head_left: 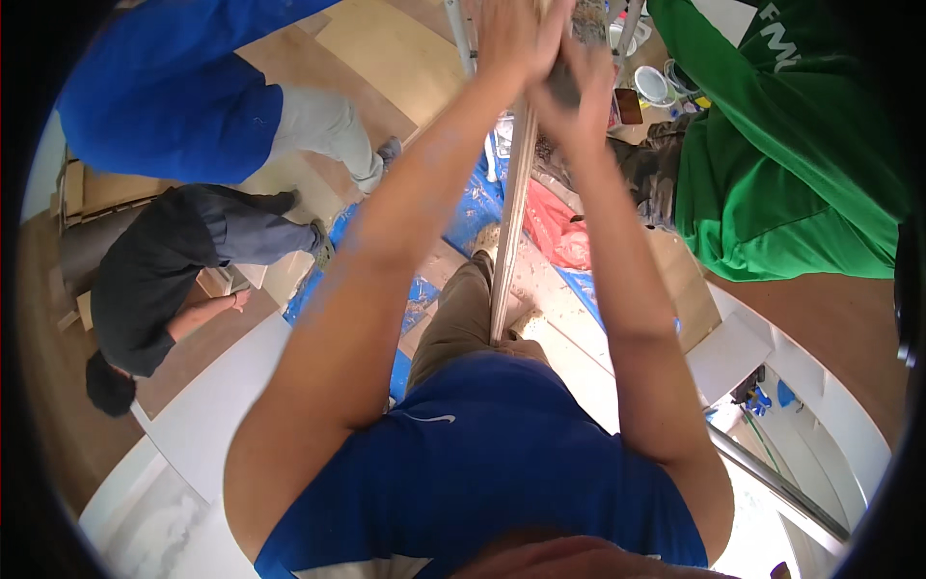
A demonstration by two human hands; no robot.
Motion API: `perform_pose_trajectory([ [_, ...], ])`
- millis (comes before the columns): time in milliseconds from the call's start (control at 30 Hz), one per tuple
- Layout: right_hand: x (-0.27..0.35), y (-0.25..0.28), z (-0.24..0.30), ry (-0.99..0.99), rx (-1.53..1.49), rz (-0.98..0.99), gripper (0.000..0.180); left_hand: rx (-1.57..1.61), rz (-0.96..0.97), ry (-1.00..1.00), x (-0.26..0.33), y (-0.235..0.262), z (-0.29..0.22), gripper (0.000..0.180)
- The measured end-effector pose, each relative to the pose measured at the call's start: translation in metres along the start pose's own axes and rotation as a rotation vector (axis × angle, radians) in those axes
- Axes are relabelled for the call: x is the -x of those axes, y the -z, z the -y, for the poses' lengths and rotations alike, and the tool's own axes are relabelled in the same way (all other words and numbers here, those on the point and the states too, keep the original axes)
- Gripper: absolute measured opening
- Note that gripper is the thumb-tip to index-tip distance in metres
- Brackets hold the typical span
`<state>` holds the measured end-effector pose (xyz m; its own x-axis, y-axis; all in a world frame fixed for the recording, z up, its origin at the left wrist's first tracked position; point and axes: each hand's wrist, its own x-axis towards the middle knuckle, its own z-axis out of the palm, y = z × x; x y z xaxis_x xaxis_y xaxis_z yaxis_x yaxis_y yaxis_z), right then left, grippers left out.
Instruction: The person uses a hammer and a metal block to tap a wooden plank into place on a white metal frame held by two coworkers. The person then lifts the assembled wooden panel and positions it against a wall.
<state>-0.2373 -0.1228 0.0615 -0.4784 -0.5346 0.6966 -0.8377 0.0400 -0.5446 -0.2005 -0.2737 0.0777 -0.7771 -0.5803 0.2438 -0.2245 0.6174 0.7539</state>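
A long, narrow wooden board (512, 212), seen edge on, runs from my waist up to the top of the view. Both my arms reach forward along it. My left hand (514, 41) is at its far part, smeared by motion, with its fingertips running to the top edge of the view. Just right of the board is my right hand (586, 96), its fingers bent around a dark, blurred thing (562, 85) whose kind I cannot make out. Whether the left hand grips the board does not show.
A person in blue (178, 106) stands at the far left, with a person in black (149, 280) bending nearer. Close on the right is a person in green (772, 164). Blue sheeting (473, 207), pink plastic (558, 227) and several buckets (654, 87) lie about; a metal rail (776, 478) runs lower right.
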Motion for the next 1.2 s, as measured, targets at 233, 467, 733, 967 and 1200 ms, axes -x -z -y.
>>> perform_pose_trajectory([
  [233,0.034,0.022,0.009,-0.055,-0.055,0.041,0.076,0.020,-0.325,-0.189,0.049,-0.020,-0.021,0.082],
  [467,0.230,0.089,0.089,-0.284,-0.089,0.210,0.074,-0.056,-0.153,-0.055,0.275,-0.048,-0.052,0.083],
  [733,0.361,0.126,0.146,-0.315,-0.155,0.309,0.093,-0.079,-0.165,0.037,0.421,-0.067,-0.044,0.086],
  [967,0.428,0.127,0.168,-0.350,-0.180,0.209,0.085,-0.089,-0.134,-0.013,0.474,-0.073,-0.039,0.086],
  [1200,0.177,0.041,0.047,0.028,-0.105,-0.094,0.079,-0.052,-0.394,-0.197,0.198,-0.051,-0.022,0.073],
])
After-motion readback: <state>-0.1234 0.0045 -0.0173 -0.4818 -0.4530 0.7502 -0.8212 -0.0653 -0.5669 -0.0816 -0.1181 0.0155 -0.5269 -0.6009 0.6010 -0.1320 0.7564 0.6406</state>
